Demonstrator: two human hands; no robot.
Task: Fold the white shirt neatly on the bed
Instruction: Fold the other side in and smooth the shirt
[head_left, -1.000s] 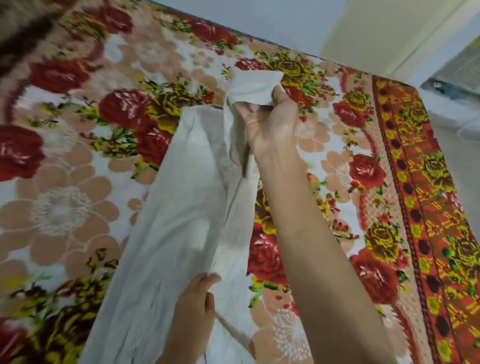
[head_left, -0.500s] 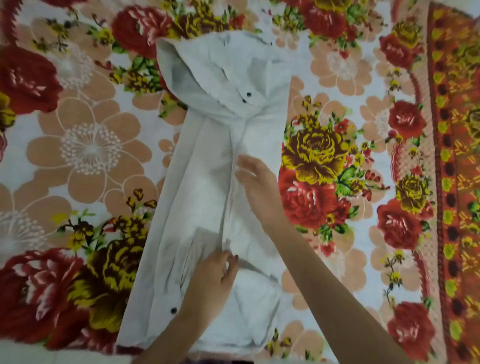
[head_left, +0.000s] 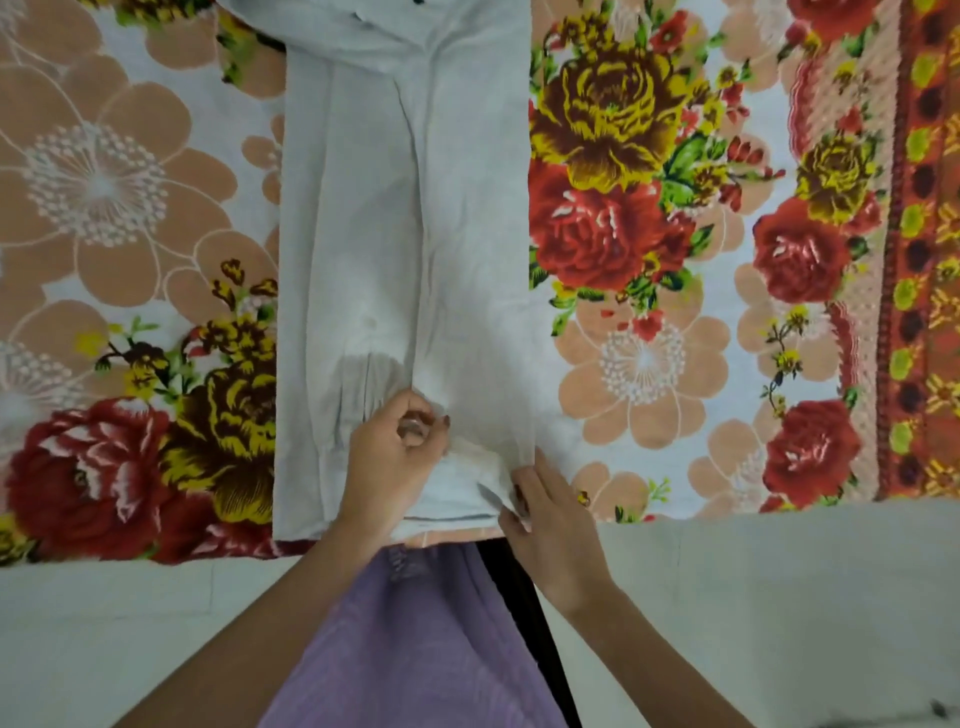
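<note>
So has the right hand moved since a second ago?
Yes. The right hand has come down the shirt from its collar end to the hem, at the near edge of the bedspread.

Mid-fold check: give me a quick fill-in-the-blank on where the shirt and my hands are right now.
1. The white shirt lies as a long strip on the ____-patterned bedspread.
2. The left hand pinches the shirt, while the right hand holds its near ____ corner.
3. The shirt's far end runs out of the ____ of the picture.
4. Below the hands hangs the person's ____ garment.

Missing words: floral; right; top; purple.
</note>
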